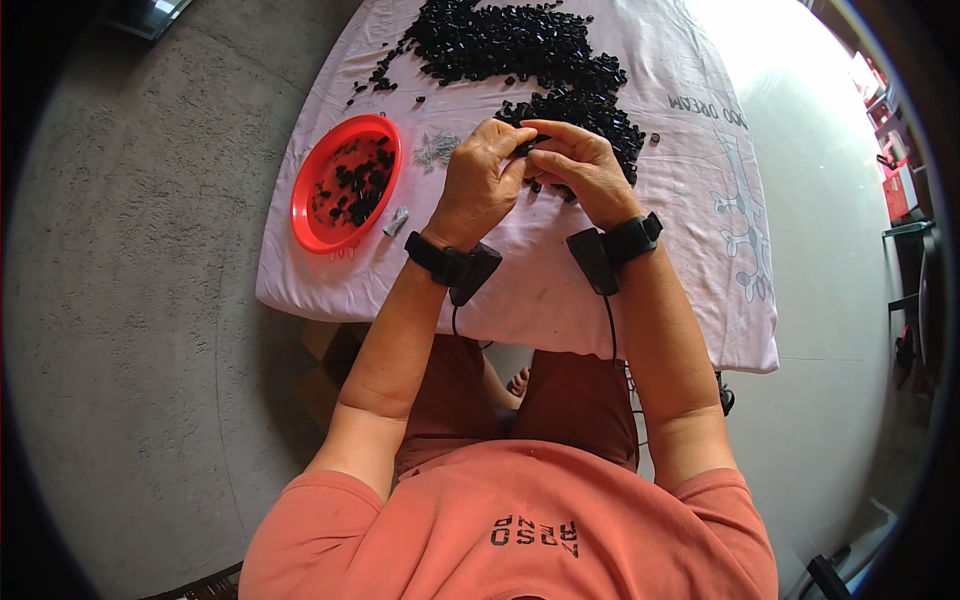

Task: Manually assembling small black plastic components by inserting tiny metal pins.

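Observation:
My left hand (480, 180) and my right hand (585, 170) meet fingertip to fingertip at the near edge of a heap of small black pieces (590, 112). Both hands are closed in a pinch. Between the fingertips is a small black piece (524, 148), mostly covered by the fingers, so its exact kind cannot be made out. Left of my left hand lies a small loose pile of thin silvery pieces (436, 150). A red round basin (300, 205) with more black pieces in it sits farther left, beside a small grey twisted scrap (396, 222).
A pale pink printed cloth (540, 290) covers the table. A larger heap of black pieces (490, 42) spreads over its far side, with strays toward the left. Black straps with boxes and cables are on both my wrists. Red items (900, 190) stand at the far right.

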A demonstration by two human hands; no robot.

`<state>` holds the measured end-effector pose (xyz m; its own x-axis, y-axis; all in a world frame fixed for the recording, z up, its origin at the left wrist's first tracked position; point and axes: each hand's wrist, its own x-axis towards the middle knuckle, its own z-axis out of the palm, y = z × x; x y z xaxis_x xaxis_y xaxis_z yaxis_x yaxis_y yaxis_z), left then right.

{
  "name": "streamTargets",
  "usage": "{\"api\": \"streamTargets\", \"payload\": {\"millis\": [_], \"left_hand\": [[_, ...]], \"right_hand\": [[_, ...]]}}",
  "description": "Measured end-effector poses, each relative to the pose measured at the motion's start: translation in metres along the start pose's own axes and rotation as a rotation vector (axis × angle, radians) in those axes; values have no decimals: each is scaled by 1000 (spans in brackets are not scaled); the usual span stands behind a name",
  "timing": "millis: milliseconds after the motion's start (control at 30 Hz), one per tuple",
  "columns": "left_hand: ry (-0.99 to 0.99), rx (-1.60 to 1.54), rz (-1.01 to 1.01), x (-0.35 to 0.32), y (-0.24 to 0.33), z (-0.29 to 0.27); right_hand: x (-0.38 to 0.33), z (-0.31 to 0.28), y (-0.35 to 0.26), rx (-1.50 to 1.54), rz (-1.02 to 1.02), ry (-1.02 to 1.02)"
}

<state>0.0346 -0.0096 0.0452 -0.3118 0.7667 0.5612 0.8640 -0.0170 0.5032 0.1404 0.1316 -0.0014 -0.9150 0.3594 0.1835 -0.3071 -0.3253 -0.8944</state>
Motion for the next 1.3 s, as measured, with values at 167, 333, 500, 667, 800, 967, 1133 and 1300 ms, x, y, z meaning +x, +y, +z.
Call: {"api": "streamTargets", "payload": {"millis": [167,333,500,667,800,967,1133,1300], "left_hand": [[-22,1,-32,-1,1,-2],[-54,9,-19,1,1,-7],[-38,6,-43,0,3,-7],[-27,-19,-67,-2,5,-7],[-7,-38,-62,-2,7,-8],[41,-80,-37,-4,4,-5],[126,137,-205,-11,-13,-10],[302,416,-302,-38,-81,-62]], "right_hand": [[1,0,0,-18,-22,40],[2,-2,4,-17,-32,71],[3,-2,3,7,-13,63],[3,-1,3,-23,-16,58],[2,-1,2,-3,-21,50],[2,-1,3,-12,-9,21],[2,-6,1,-23,-21,94],[4,-10,1,29,-65,199]]}}
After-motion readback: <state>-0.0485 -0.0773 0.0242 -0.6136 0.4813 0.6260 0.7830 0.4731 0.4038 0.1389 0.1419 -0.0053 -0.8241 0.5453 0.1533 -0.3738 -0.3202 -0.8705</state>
